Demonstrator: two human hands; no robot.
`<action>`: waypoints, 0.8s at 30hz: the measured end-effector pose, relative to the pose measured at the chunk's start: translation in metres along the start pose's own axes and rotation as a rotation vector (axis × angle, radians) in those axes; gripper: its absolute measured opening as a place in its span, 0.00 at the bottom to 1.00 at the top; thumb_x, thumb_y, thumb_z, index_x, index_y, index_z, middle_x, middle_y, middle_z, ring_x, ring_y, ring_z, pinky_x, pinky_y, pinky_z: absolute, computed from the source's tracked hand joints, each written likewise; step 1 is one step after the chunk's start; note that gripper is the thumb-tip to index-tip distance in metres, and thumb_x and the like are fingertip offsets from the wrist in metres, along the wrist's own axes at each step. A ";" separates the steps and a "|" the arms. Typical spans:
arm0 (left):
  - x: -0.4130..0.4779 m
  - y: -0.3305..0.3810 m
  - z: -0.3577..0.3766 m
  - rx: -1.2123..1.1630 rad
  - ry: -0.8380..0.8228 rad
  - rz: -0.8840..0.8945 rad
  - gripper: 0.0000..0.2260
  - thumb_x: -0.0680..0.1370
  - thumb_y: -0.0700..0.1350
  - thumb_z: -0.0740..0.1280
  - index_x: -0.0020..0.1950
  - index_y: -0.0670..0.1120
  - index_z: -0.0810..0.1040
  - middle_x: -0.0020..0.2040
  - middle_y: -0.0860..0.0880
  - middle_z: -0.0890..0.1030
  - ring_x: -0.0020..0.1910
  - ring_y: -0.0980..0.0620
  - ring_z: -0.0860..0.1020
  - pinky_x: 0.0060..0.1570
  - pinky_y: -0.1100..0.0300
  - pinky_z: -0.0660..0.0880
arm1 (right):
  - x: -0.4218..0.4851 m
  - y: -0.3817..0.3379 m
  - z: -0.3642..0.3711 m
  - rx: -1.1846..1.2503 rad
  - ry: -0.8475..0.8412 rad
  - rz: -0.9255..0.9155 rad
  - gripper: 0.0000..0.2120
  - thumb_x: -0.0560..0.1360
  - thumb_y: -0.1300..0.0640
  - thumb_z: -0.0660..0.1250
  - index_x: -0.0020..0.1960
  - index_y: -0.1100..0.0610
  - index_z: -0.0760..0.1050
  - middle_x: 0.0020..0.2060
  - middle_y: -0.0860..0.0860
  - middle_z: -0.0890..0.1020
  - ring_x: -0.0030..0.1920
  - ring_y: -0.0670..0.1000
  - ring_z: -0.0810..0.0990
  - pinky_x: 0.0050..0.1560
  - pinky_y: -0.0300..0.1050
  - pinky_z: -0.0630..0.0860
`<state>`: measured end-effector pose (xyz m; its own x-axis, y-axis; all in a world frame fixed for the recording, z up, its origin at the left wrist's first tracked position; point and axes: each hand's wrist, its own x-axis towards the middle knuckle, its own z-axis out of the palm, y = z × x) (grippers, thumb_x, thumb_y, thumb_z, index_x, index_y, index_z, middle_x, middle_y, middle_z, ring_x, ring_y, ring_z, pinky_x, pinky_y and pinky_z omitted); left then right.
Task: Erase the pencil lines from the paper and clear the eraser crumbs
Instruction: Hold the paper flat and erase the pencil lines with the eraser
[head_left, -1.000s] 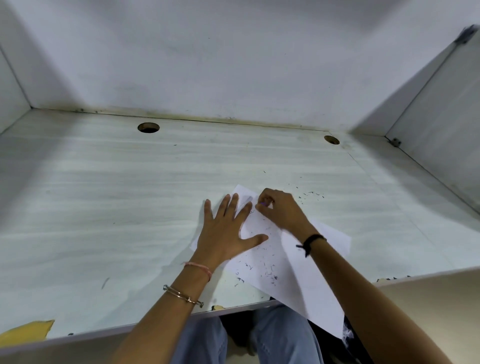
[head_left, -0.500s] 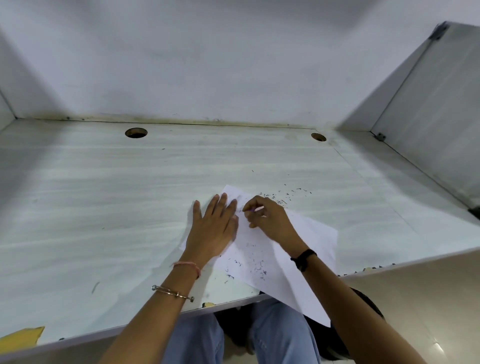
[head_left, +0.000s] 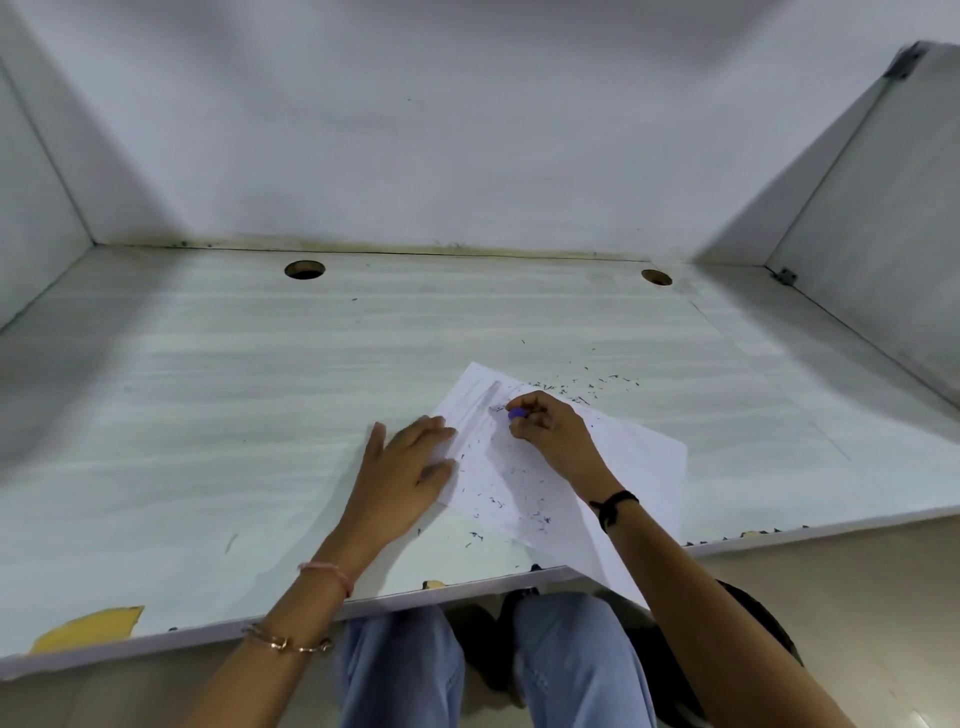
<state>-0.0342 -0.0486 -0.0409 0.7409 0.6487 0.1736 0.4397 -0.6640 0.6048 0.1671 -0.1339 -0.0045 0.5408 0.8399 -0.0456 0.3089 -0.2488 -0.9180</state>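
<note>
Head view: paper (head_left: 639, 457) lies skewed on desk (head_left: 208, 415), its near corner overhanging the edge. Left hand (head_left: 405, 478) flat, fingers extended, pinning the paper's left edge. Right hand (head_left: 545, 431) pinches purple eraser (head_left: 517, 414), mostly hidden by fingers, on faint pencil lines (head_left: 480, 410). Crumbs (head_left: 519, 506) scattered on paper and desk beyond.

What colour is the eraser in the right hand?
Purple; the eraser shows in the head view.

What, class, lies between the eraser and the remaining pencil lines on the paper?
Nothing visible: the right hand holds the purple eraser right beside the grey pencil lines; the left hand rests on the paper's left edge.
</note>
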 end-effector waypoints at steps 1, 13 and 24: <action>-0.003 0.000 -0.001 0.052 -0.062 -0.006 0.38 0.71 0.70 0.45 0.76 0.53 0.63 0.77 0.59 0.58 0.76 0.62 0.53 0.74 0.52 0.35 | 0.001 -0.001 0.000 0.003 0.006 -0.004 0.08 0.74 0.65 0.67 0.51 0.56 0.79 0.45 0.50 0.82 0.45 0.46 0.79 0.45 0.30 0.72; -0.010 0.013 0.004 0.390 -0.104 -0.130 0.50 0.64 0.80 0.37 0.80 0.55 0.40 0.79 0.55 0.37 0.73 0.60 0.31 0.72 0.41 0.30 | -0.038 -0.013 0.034 -0.103 -0.094 -0.198 0.04 0.72 0.61 0.73 0.47 0.58 0.83 0.41 0.49 0.84 0.38 0.41 0.79 0.43 0.30 0.75; -0.015 0.014 0.000 0.387 -0.128 -0.101 0.49 0.65 0.79 0.36 0.79 0.52 0.38 0.79 0.55 0.36 0.76 0.61 0.34 0.71 0.37 0.31 | -0.050 -0.017 0.036 -0.206 -0.135 -0.272 0.05 0.71 0.64 0.72 0.46 0.57 0.82 0.40 0.48 0.84 0.41 0.46 0.81 0.44 0.33 0.77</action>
<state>-0.0395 -0.0676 -0.0354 0.7310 0.6822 0.0159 0.6533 -0.7064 0.2725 0.1064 -0.1547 -0.0013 0.3138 0.9412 0.1249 0.5858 -0.0884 -0.8056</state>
